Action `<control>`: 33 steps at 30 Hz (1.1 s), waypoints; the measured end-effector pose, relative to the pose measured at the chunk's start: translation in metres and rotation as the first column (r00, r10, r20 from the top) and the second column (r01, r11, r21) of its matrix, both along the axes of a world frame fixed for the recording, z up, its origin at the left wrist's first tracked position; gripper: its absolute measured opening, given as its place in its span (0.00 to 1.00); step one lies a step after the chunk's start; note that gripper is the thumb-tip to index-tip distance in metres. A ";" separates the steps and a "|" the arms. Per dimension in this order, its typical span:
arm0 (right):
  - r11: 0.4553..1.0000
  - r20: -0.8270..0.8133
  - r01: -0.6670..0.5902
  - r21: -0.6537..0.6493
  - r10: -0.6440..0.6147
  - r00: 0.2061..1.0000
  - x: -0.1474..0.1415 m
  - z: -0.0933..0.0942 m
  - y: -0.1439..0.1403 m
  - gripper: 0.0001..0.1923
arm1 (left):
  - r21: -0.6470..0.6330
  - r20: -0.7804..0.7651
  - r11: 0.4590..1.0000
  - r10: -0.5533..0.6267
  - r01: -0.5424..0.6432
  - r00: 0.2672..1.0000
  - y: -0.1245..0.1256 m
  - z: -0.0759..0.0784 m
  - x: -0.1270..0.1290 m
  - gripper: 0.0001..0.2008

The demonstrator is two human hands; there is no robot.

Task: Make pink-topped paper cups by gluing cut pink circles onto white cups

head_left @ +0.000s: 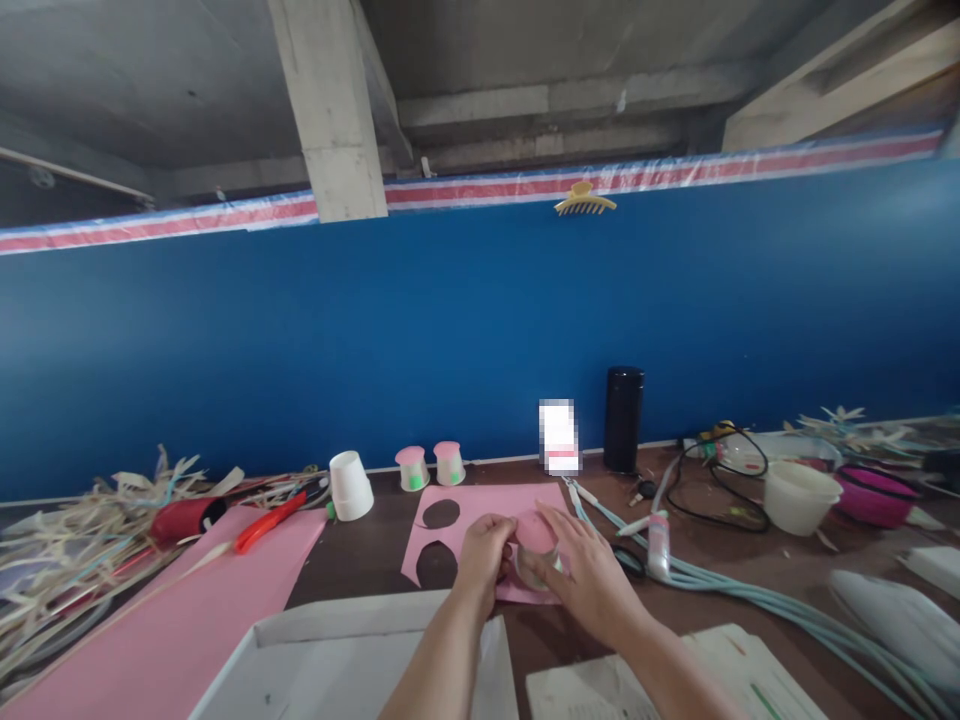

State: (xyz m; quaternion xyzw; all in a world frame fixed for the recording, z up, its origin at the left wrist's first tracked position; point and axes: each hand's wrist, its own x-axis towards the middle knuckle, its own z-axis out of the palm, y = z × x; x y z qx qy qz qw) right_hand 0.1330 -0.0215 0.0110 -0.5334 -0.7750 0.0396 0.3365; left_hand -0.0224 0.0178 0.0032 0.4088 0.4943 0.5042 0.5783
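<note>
A small paper cup (529,572) stands between my hands, with a pink paper circle (534,532) over its top. My right hand (592,578) wraps the cup from the right, thumb in front and fingertips at the circle's far edge. At the circle's left edge, my left hand (486,556) is closed in a pinch; its fingertips are partly hidden. Below lies a pink paper sheet (474,515) with round holes cut in it. Two small cups (412,477) (449,469) with pink circles on top and green patches stand behind the sheet.
White stacked cups (351,487) stand left of the sheet. Red-handled scissors (271,522) lie on a larger pink sheet (187,610). In front is a white box lid (360,650). A black flask (624,420), cables (757,590) and a white bowl (801,500) are at right.
</note>
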 end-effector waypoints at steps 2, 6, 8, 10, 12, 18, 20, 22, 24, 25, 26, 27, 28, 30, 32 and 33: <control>1.000 0.002 0.009 0.010 -0.009 1.000 0.000 0.000 0.001 0.29 | 0.000 -0.007 1.000 0.000 0.000 1.000 -0.001 0.001 0.000 0.11; 0.999 0.013 0.031 -0.013 -0.031 0.999 0.000 0.001 0.001 0.29 | 0.005 -0.025 1.000 -0.004 0.004 1.000 -0.002 0.002 0.000 0.11; 0.999 0.017 0.035 -0.026 -0.035 0.999 -0.001 0.002 0.000 0.29 | 0.005 -0.034 1.000 -0.008 0.008 0.999 -0.002 0.002 0.000 0.11; 0.999 0.019 0.036 -0.034 -0.035 0.999 -0.001 0.003 0.000 0.29 | 0.006 -0.040 1.000 -0.011 0.011 0.999 -0.003 0.002 0.000 0.11; 0.999 0.020 0.040 -0.037 -0.039 0.999 -0.001 0.002 0.001 0.29 | 0.009 -0.045 1.000 -0.012 0.012 0.999 -0.003 0.002 0.000 0.11; 0.999 0.012 0.040 -0.036 -0.040 0.999 -0.002 0.000 0.001 0.29 | 0.011 -0.064 1.000 -0.011 0.012 0.998 -0.002 0.002 0.000 0.12; 0.999 0.013 0.038 -0.037 -0.038 0.999 -0.001 0.001 0.001 0.28 | 0.017 -0.077 1.000 -0.002 0.004 0.997 -0.001 0.001 0.000 0.11; 0.999 0.011 0.036 -0.033 -0.036 0.999 -0.002 0.001 0.001 0.28 | 0.032 -0.095 0.999 0.016 -0.013 0.995 0.000 0.000 0.000 0.11; 0.999 0.005 0.039 -0.031 -0.039 0.999 -0.002 0.002 0.001 0.28 | 0.070 -0.110 0.997 0.045 -0.037 0.993 0.000 -0.001 -0.001 0.10; 0.999 0.004 0.042 -0.031 -0.042 0.999 -0.002 0.001 0.001 0.28 | 0.124 -0.131 0.991 0.070 -0.054 0.989 0.000 0.000 -0.002 0.11; 0.999 0.004 0.043 -0.030 -0.043 0.999 -0.002 0.001 0.001 0.28 | 0.204 -0.165 0.977 0.098 -0.063 0.981 -0.001 0.001 -0.003 0.13; 0.999 0.006 0.042 -0.027 -0.042 0.999 -0.002 0.001 0.002 0.28 | 0.305 -0.209 0.950 0.128 -0.060 0.969 -0.002 0.002 -0.003 0.14; 0.999 0.009 0.040 -0.023 -0.039 0.999 -0.002 0.001 0.002 0.28 | 0.413 -0.260 0.910 0.161 -0.041 0.952 -0.003 0.003 -0.004 0.15; 0.999 0.012 0.033 -0.013 -0.033 0.999 -0.002 0.000 0.003 0.28 | 0.587 -0.360 0.809 0.225 0.032 0.905 -0.007 0.005 -0.004 0.17; 1.000 0.009 0.031 -0.004 -0.030 0.999 -0.002 0.000 0.003 0.27 | 0.666 -0.439 0.737 0.265 0.113 0.859 -0.011 0.007 -0.002 0.17; 1.000 0.007 0.030 -0.001 -0.030 1.000 -0.002 -0.001 0.002 0.27 | 0.684 -0.474 0.715 0.283 0.146 0.834 -0.012 0.007 -0.001 0.18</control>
